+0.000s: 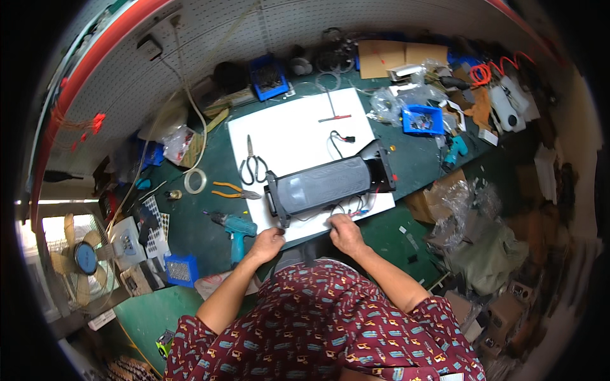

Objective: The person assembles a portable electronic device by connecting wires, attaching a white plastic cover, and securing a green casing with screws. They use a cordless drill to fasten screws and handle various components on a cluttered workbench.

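A long black case [325, 185] with a grey, film-like top and raised end plates lies across a white sheet [289, 136] on the bench. Thin wires [356, 208], some red and blue, come out along its near side. My right hand [347, 235] is closed at that side, its fingertips pinched where a thin wire runs up to them. By the case's near left corner, my left hand [268, 242] has its fingers curled together; whatever they hold is hidden. A teal cordless drill [237, 230] lies just left of my left hand. From the case's far side a black cable with a plug [345, 138] sticks out.
Orange-handled pliers [235, 190], black-handled scissors [253, 166] and a tape roll [195, 181] lie left of the case. A T-handled tool [334, 117] rests beyond it. Blue parts bins [422, 119] and a second teal driver [455, 152] are at right. A fan [85, 258] stands far left.
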### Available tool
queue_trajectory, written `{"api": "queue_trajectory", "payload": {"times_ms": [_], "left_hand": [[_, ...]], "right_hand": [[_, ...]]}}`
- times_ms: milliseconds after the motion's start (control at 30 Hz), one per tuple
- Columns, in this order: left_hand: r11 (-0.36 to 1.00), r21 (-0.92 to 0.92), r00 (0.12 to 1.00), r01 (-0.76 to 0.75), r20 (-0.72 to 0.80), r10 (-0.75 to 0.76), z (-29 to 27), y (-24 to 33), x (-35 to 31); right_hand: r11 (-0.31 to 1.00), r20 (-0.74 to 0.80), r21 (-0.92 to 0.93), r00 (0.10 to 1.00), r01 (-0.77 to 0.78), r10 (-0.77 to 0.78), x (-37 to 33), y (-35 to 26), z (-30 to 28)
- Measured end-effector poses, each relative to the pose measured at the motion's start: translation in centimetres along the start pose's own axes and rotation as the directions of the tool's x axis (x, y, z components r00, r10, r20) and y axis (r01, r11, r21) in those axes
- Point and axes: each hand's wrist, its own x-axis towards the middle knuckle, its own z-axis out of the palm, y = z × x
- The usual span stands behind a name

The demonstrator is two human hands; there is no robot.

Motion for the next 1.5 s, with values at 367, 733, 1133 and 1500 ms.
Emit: {"api": "queue_trajectory", "payload": {"times_ms": [367, 733, 1133, 1500], "left_hand": [[0.941, 0.116, 0.940, -0.319, 0.167, 0.298, 6.4, 3.7, 3.2], [0.844, 0.483, 0.961, -0.234, -0.015, 0.275, 14.6, 9.8, 6.5], [0.969, 0.161, 0.952, -0.186, -0.215, 0.219, 16.2, 5.7, 3.6], [0.999, -0.024, 0.902, -0.047, -0.430, 0.032, 15.9, 2.2, -0.4]], "right_hand": [[0.936, 0.160, -0.347, 0.979, -0.061, 0.123, -2.1, 4.0, -4.0], [0.983, 0.231, -0.179, 0.973, 0.029, 0.013, -4.7, 4.4, -10.1], [0.672, 0.325, 0.622, 0.913, -0.402, 0.246, -5.6, 6.4, -13.5], [0.984, 0.337, 0.175, 0.937, 0.031, -0.090, -4.2, 7.8, -13.7]]}}
